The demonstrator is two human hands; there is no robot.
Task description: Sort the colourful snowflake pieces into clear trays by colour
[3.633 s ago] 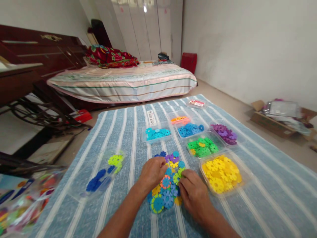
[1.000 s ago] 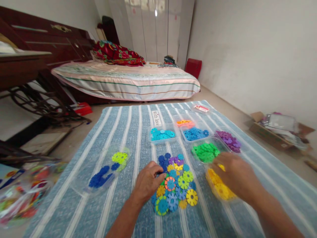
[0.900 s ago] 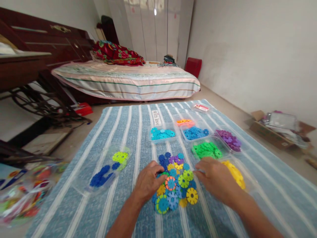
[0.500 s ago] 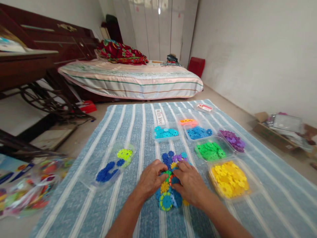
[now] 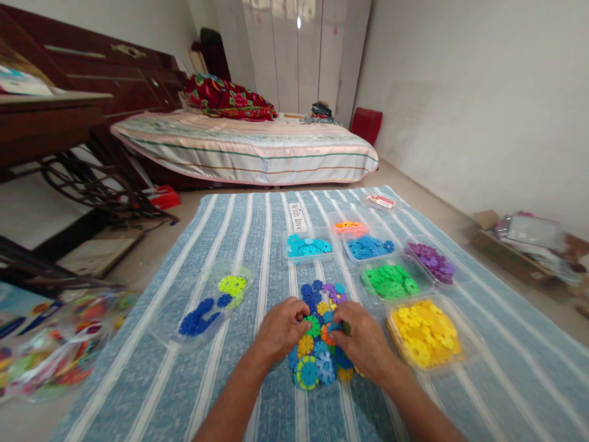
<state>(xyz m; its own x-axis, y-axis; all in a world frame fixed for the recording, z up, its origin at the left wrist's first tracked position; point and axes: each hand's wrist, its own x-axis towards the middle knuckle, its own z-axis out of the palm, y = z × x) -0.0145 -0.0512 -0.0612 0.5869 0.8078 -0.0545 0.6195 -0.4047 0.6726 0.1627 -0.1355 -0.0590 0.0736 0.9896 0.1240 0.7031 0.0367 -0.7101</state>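
A mixed pile of notched plastic discs [image 5: 305, 345], in blue, yellow, green, orange and purple, lies on the striped cloth in front of me; several look joined. My left hand [image 5: 280, 331] is closed at the pile's left side, thumb and forefinger on the edge of a green disc [image 5: 313, 326]. On the right, my right hand [image 5: 367, 339] pinches a blue disc [image 5: 333, 326] just over the pile, beside an orange disc [image 5: 326, 334]. Its palm hides part of the pile. A yellow-rimmed disc with a blue centre [image 5: 307, 372] sits at the near end.
Right of the pile stand tubs of yellow [image 5: 426, 334], green [image 5: 391, 281] and purple discs [image 5: 432, 262]. Behind are tubs of light blue [image 5: 308, 247], blue [image 5: 370, 247] and orange discs [image 5: 350, 226]. A clear tray with dark blue discs [image 5: 199, 318] lies left.
My right hand has shifted slightly right and lifted from the pile with the blue disc, uncovering more discs below. My left hand stays nearly in place.
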